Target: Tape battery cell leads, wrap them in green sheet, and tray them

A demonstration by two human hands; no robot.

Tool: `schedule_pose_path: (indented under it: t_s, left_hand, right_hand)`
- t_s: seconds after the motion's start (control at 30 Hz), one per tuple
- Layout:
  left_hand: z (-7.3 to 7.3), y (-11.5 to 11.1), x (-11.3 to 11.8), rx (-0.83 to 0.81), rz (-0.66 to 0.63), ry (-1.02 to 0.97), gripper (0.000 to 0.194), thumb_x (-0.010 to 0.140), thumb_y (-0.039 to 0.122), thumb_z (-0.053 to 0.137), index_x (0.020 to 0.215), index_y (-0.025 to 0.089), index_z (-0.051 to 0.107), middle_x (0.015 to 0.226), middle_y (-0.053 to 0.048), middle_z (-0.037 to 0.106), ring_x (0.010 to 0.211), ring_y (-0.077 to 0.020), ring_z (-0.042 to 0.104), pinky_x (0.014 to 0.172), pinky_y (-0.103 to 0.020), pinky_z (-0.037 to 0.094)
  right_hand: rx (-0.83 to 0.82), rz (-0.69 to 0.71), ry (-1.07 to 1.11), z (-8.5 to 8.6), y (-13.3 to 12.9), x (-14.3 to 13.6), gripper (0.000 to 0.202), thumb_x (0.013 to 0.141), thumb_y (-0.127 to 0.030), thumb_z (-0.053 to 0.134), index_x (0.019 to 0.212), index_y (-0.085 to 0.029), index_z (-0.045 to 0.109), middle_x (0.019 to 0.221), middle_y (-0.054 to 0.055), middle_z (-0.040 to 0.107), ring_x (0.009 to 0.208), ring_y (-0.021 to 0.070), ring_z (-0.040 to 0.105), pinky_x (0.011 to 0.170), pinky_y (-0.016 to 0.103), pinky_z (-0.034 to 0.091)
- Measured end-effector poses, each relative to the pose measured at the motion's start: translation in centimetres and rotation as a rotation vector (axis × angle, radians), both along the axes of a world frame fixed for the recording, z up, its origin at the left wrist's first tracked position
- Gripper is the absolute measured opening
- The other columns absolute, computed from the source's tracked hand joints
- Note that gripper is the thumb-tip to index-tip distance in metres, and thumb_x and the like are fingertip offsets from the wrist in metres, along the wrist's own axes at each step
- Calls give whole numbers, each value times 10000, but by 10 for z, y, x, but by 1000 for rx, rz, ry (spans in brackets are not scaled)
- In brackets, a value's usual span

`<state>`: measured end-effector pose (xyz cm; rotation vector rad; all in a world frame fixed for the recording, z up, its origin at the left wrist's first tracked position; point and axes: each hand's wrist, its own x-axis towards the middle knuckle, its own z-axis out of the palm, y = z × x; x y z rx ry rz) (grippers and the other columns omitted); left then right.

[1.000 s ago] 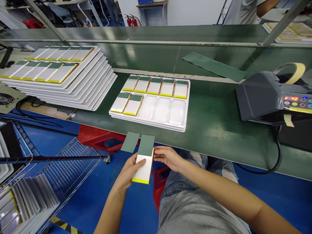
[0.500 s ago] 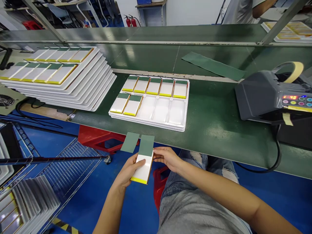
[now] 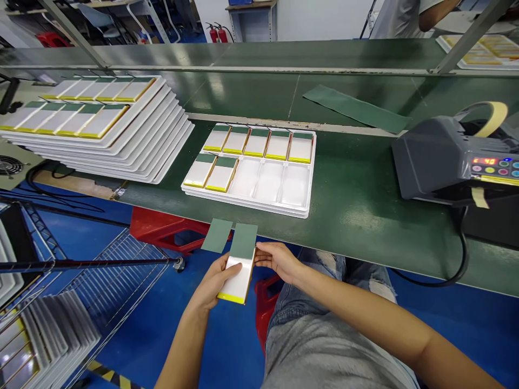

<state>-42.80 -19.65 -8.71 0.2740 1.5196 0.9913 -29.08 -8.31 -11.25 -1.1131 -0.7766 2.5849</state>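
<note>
In my left hand (image 3: pixel 213 282) is a flat white pouch battery cell (image 3: pixel 242 276) with yellow tape along its near edge. The thumb lies across its face and the fingers are behind it. A green strip (image 3: pixel 244 241) covers the cell's far end and extends beyond it. My right hand (image 3: pixel 279 259) is closed at the cell's right edge, thumb and fingertips meeting by the strip's lower corner. Left of the cell, a second green strip (image 3: pixel 218 235) overlaps the table's front edge. A white tray (image 3: pixel 295 186) ahead has cells along its back row and two at front left.
Stacked white trays (image 3: pixel 162 146) of similar cells stand at left. A tape dispenser (image 3: pixel 441 156) with a lit display sits at right. A long green sheet (image 3: pixel 357 108) lies on the table's back part. Below left are a red stool (image 3: pixel 162 229) and a wire rack (image 3: pixel 117 270).
Almost nothing differs. Both hands keep their hold at the cell, and the view has shifted very slightly.
</note>
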Motion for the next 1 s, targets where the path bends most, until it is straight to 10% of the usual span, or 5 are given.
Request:
schedule_pose_path:
  t_s: [0.7, 0.87, 1.0]
  left_hand:
    - [8, 9, 6, -75, 75, 57, 373, 711, 517, 676, 836, 172, 607, 631, -35, 683, 542, -186, 640, 496, -254, 479]
    - [34, -8, 18, -6, 100, 160, 455, 705, 553, 661, 968, 183, 619, 622, 0, 665, 463, -126, 552, 431, -201, 406]
    - [69, -32, 30, 192, -2, 409, 468, 751, 525, 616, 1087, 200, 636, 772, -22, 701, 557, -154, 573, 511, -225, 443]
  right_hand:
    - [152, -64, -145, 7, -6, -11, 261, 589, -341, 806, 675, -130, 679, 615, 18, 634, 577, 110, 576, 531, 222, 467]
    - [270, -99, -131, 39, -14, 1, 247, 576, -333, 803, 636, -149, 649, 553, -17, 599, 510, 101, 527, 532, 240, 433]
    - [498, 148, 176, 85, -10, 38, 246, 662, -312, 765, 847, -185, 665, 757, 5, 657, 701, 154, 613, 672, 279, 486]
